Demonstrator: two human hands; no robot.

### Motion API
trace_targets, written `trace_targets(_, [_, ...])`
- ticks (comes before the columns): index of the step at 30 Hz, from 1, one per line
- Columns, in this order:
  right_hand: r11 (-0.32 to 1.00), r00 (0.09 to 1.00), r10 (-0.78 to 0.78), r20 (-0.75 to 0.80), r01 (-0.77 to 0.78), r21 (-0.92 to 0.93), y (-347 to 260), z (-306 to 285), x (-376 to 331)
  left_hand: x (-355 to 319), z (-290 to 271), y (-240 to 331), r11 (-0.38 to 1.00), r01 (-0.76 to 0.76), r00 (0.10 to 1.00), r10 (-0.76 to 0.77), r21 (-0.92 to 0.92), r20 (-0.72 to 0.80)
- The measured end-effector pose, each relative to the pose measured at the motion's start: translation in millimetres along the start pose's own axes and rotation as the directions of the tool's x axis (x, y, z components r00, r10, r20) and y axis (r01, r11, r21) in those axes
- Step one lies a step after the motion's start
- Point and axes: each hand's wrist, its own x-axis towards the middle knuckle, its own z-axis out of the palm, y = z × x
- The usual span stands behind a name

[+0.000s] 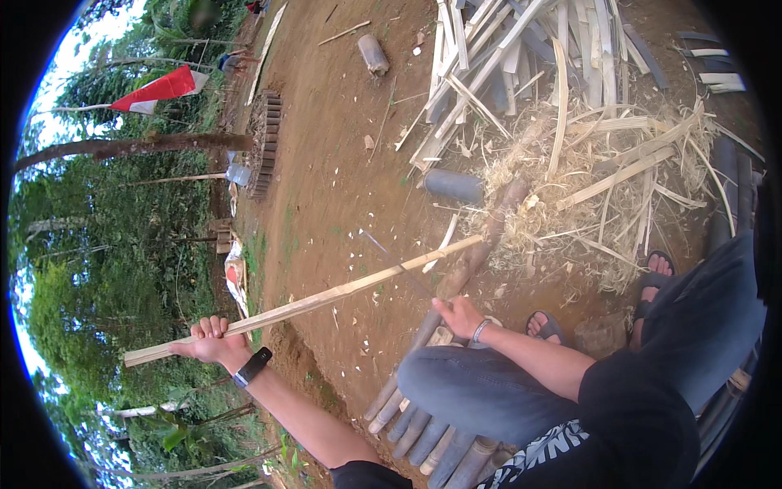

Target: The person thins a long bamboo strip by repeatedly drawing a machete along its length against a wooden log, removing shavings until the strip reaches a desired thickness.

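Note:
My left hand is closed around one end of a long, pale split bamboo strip. The strip slants across the middle of the view, and its other end meets a brown log. In my right hand, closed on its handle, is a long thin-bladed knife. Its blade crosses the bamboo strip nearer the log end; whether the edge touches the strip I cannot tell. The fingers largely hide the handle.
Curly shavings lie heaped beyond the log, beside a pile of split bamboo strips. A dark bamboo section lies close by. Under my leg is a seat of bamboo poles. A red and white flag hangs near trees.

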Motion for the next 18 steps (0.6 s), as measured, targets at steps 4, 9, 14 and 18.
trace_targets(4, [0.951, 0.929, 0.309, -0.205, -0.301, 0.071, 55.9, -39.4, 3.8, -1.3, 5.5, -0.5, 1.0, 0.0, 1.0, 0.0, 0.008, 0.008])
trace_targets(9, [0.995, 0.993, 0.097, -0.073, -0.098, -0.019, 5.2, -11.2, -9.3, -5.2, 17.4, 3.9, 1.0, -0.027, 0.998, 0.027, 0.006, 0.053])
trace_targets(14, [0.978, 0.973, 0.21, -0.097, -0.209, 0.021, 39.9, -29.9, -6.9, -0.7, 21.0, 0.2, 0.999, 0.023, 0.997, -0.02, -0.029, 0.073])
trace_targets(18, [0.902, 0.886, 0.429, -0.175, -0.409, 0.14, 67.4, -42.8, 4.5, 1.6, 19.5, 2.4, 1.0, -0.022, 0.999, 0.023, -0.009, 0.038])
